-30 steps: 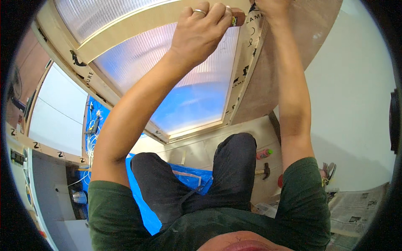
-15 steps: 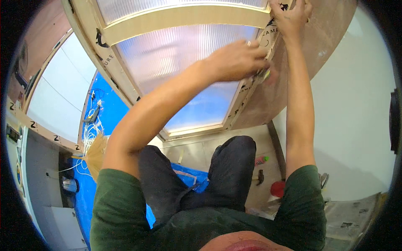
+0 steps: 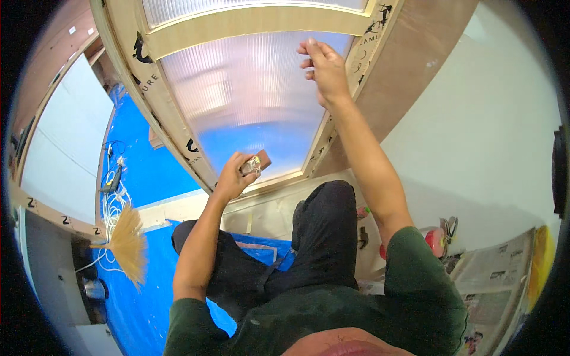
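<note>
My left hand is closed around a small brown block with a whitish, yellow-marked piece against it; its exact kind is unclear. It is in front of the lower part of a wooden-framed door with ribbed translucent panels. Higher up, my right hand is before the same panel, near the frame's right stile. Its thumb and index tip come together in a pinch, the other fingers loosely curled. Whatever may be between them is too small to make out. Black marks and printing run along the frame.
A straw broom lies at left on a blue floor sheet, beside white cables and a dark tool. A hammer is by my right knee. Newspaper and a red container are near the white wall at right.
My left hand has come down and left from the right stile, carrying the brown block. My right hand has left the upper right corner of the frame and moved down and left. The view has shifted slightly.
</note>
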The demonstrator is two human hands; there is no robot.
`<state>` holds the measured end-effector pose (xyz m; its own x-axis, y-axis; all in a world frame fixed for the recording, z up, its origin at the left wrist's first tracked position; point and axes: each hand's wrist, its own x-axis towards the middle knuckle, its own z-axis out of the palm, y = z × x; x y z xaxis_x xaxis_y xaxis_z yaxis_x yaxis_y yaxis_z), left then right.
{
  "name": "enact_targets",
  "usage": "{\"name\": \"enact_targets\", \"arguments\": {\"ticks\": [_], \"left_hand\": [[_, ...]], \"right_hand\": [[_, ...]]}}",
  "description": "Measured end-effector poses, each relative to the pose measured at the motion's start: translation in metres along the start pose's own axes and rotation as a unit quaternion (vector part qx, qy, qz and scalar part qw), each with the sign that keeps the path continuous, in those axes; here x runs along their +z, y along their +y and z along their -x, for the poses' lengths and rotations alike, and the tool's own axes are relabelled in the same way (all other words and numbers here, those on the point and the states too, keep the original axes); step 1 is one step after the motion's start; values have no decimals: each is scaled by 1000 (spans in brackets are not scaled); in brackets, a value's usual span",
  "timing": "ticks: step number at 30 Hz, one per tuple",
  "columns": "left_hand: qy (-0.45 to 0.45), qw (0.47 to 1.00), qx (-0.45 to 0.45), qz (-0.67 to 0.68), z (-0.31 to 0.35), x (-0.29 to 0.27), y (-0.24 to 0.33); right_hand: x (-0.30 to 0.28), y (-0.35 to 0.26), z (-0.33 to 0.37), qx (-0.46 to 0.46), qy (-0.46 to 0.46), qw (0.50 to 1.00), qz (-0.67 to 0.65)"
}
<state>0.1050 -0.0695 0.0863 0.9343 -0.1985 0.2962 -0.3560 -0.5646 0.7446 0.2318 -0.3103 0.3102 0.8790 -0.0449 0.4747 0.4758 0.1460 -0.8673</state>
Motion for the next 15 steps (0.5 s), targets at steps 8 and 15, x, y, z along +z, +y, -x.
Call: {"name": "enact_targets", "arguments": {"ticks": [8,15], "left_hand": [[4,1000,6,18,7,-9,-5],[3,999,34,30,-4,3,-6]], "right_hand": [[20,-5,-12,50,54,994,-79],[17,-3,-17,16,58,993,-101]]}}
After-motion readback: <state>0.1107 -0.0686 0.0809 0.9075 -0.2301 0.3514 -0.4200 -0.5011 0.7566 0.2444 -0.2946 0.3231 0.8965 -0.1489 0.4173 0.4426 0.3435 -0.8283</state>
